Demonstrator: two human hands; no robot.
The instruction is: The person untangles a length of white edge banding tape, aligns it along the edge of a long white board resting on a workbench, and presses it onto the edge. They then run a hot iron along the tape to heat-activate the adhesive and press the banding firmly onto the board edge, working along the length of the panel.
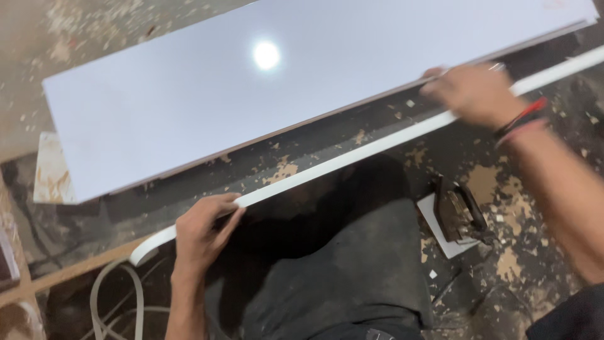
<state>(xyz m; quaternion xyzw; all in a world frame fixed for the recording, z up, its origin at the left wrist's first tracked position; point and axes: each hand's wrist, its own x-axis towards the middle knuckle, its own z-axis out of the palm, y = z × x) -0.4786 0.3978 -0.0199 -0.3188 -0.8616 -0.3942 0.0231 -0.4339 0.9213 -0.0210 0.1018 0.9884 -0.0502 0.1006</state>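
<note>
My left hand (202, 230) pinches the white edge-banding strip (352, 157) near its lower-left end. My right hand (473, 93), blurred, grips the same strip toward its upper-right end. The strip's long axis runs diagonally between them, parallel to and just below the white laminated board (264, 94). A clothes iron (461, 214) rests near my right forearm.

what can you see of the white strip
The strip is a long, thin white band, plastic-looking and flexible. It runs slantwise beside the white board's near edge, off frame upper right. Its lower-left end curls. The left hand pinches it near that end; the right hand covers it farther up.
</note>
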